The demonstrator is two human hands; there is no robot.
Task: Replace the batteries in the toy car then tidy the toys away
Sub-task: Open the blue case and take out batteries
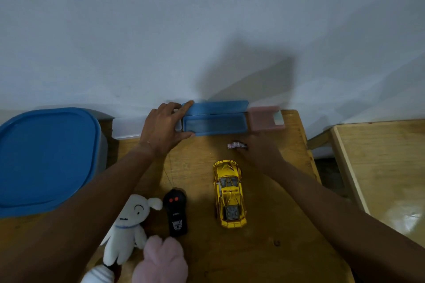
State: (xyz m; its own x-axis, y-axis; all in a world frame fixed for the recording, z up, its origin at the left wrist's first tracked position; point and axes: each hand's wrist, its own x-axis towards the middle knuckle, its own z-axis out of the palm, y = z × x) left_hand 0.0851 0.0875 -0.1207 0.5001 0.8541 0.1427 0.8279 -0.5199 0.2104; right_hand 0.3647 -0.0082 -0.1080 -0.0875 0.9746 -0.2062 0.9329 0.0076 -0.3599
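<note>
A shiny yellow toy car stands on the wooden table, nose toward the wall. Left of it lies a black remote control with two red buttons. At the back edge an open blue box lies against the wall, its lid up. My left hand grips the box's left end, index finger on the lid and thumb on the front rim. My right hand pinches a small pink-and-white battery just in front of the box, above the car.
A pink box sits right of the blue one. A white plush dog and a pink plush toy lie at the front left. A grey bin with a blue lid stands left of the table. A second wooden surface is to the right.
</note>
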